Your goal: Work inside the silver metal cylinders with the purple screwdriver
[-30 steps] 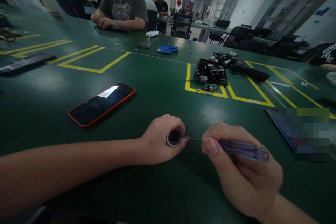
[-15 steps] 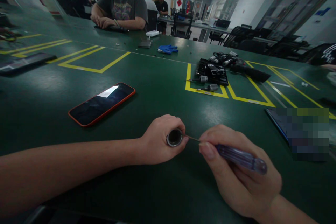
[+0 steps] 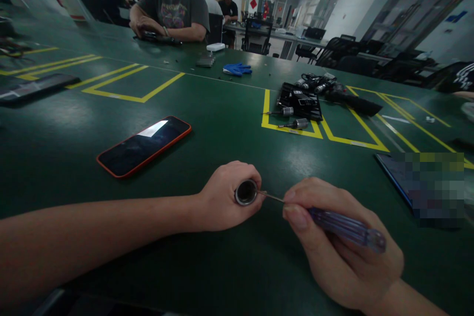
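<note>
My left hand [image 3: 231,197] is wrapped round a hollow metal cylinder [image 3: 246,192], its round open end facing me and most of its body hidden in the fist. Between the thumb and fingers of my right hand [image 3: 344,247] is a screwdriver [image 3: 342,227] with a clear purplish handle and a thin shaft. The shaft points left, and its tip is at the right rim of the cylinder, beside my left fingertips. Whether the tip touches the metal I cannot tell.
A phone in an orange case [image 3: 144,147] lies left on the green table [image 3: 207,123]. Farther off are a black case [image 3: 299,101], two small metal-bodied tools [image 3: 294,124], a cable bundle [image 3: 318,81] and a blue glove [image 3: 237,69]. A tablet-like device [image 3: 396,177] lies right. Across sits a person [image 3: 174,10].
My right hand with the screwdriver has shifted slightly right and down, away from my left hand. My left hand and the cylinder stay almost still. The person across has moved their hands a little.
</note>
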A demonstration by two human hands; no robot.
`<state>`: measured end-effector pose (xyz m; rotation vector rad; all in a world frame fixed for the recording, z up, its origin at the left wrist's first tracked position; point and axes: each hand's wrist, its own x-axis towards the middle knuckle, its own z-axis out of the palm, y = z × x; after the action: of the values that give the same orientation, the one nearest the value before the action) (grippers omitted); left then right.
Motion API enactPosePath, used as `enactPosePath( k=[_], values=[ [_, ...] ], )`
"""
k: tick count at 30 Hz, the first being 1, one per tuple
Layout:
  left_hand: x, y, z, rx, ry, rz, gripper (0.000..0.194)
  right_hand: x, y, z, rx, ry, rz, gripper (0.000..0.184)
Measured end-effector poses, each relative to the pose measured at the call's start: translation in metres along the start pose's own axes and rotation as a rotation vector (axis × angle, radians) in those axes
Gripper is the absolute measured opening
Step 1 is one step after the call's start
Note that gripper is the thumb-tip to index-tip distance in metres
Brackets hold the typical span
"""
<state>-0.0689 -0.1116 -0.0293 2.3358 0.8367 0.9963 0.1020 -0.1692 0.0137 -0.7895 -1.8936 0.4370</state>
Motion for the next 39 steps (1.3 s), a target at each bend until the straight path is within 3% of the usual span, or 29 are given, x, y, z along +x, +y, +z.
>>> enactPosePath(
  k=[24,32,39],
  values=[
    [-0.003,-0.002,0.001,-0.008,0.027,0.016,0.014,0.005,-0.002,0.003,-0.054,-0.01,-0.063,0.016],
    [-0.003,-0.002,0.001,0.054,0.064,-0.021,0.015,0.006,-0.005,0.005,-0.127,-0.044,-0.108,0.008],
    [-0.003,0.003,-0.001,0.161,0.136,-0.103,0.014,0.0,-0.01,0.011,-0.395,-0.131,-0.313,0.013]
  ],
)
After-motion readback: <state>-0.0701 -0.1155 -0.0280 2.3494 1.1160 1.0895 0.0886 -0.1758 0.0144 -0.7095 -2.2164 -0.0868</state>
